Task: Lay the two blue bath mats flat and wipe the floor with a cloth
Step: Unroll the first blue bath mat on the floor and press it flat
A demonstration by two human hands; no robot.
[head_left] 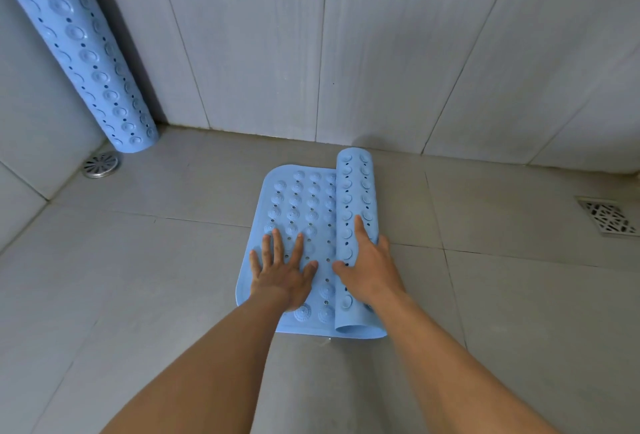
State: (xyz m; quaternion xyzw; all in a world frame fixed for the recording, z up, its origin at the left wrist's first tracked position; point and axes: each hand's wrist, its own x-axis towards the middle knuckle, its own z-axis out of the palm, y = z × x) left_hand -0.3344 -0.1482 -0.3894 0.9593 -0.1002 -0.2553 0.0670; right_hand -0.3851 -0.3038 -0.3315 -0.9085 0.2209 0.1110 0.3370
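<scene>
The left hand [282, 276] lies palm down with its fingers [277, 243] spread wide and flat, pressing on the unrolled part of a blue bath mat [298, 211], gripping nothing. Just to its right, the right hand [369, 267] rests on top of the part of that mat that is yet rolled, its fingers [360, 229] stretched out along the roll and curving loosely over it, thumb reaching left toward the other hand; it is not closed around the roll. Both bare forearms run in from the near edge of the view. The mat sits on the grey tiled floor [138, 277] near the middle of the scene, its flat portion on the left showing rows of round suction cups and small holes, its rolled portion on the right running from near to far, close to the far wall [415, 52]. A second blue bath mat [79, 49], fully rolled into a tube, stands leaning in the far left corner, its lower end on the floor. Just beside that end is a round metal floor drain [101, 164]. A square metal drain [607, 216] is set in the floor at the far right, well apart from the mats.
</scene>
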